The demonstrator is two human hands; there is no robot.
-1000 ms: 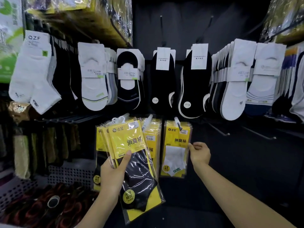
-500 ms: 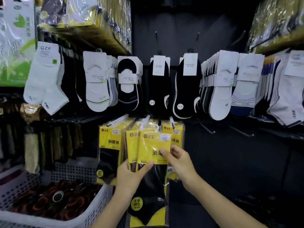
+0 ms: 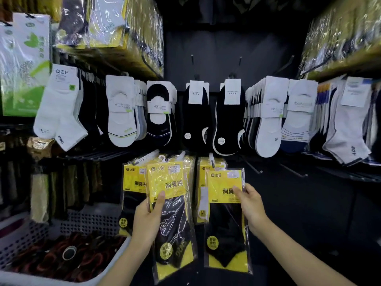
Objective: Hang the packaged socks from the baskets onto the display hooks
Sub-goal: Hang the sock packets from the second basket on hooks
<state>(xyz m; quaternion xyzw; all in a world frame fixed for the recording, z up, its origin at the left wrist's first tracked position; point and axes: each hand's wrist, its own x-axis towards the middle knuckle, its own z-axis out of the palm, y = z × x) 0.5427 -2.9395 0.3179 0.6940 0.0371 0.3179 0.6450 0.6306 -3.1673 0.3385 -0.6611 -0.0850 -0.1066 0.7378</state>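
My left hand (image 3: 147,219) grips a small stack of yellow-and-black sock packs (image 3: 171,213) by their left edge, thumb on the front. My right hand (image 3: 250,203) pinches a single yellow sock pack (image 3: 225,219) at its right edge, holding it upright in front of the right-hand display hook (image 3: 212,157). That pack's white hanger sits just below and right of the hook's tip. More yellow packs hang behind on the lower hooks (image 3: 134,182). A white-tipped hook (image 3: 150,154) sticks out at the left.
A grey perforated basket (image 3: 88,220) with dark red-black goods sits at lower left. White and black socks (image 3: 121,112) hang in a row above. Bare hooks (image 3: 294,170) project at the right. Wrapped yellow packs fill the upper shelves.
My right hand has taken one pack off the stack and carried it right, up to the right hook. The left hand's stack shifted slightly left.
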